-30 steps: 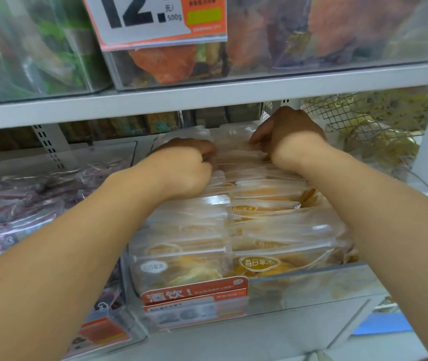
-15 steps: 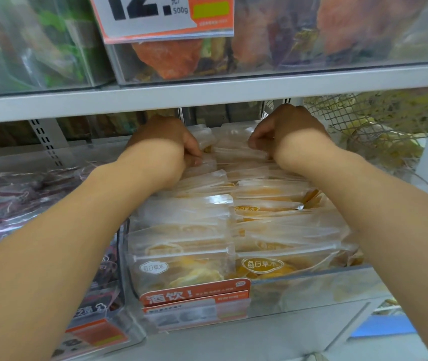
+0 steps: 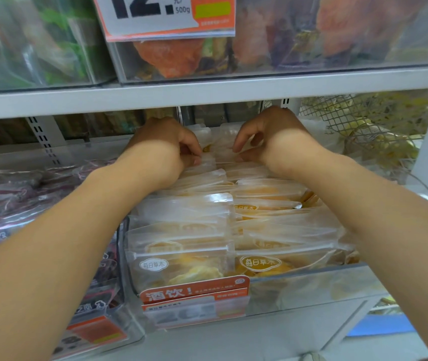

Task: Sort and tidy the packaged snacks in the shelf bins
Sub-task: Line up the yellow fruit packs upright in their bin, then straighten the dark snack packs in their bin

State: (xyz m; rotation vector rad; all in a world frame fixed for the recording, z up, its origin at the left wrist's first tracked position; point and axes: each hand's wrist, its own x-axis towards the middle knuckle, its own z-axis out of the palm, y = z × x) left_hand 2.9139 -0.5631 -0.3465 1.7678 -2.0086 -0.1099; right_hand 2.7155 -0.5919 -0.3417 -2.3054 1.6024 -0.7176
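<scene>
Clear snack packets, both hands' grip apparently pinching rear packets

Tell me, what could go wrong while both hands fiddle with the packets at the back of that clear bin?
The left hand and right hand pinch frosted clear packets of yellow snacks at the back row; the thin film might crease or tear. Both forearms lie across the front rows in the clear plastic bin, so they could flatten or topple those packets. The white shelf edge sits close above the knuckles, a likely bump.
</scene>
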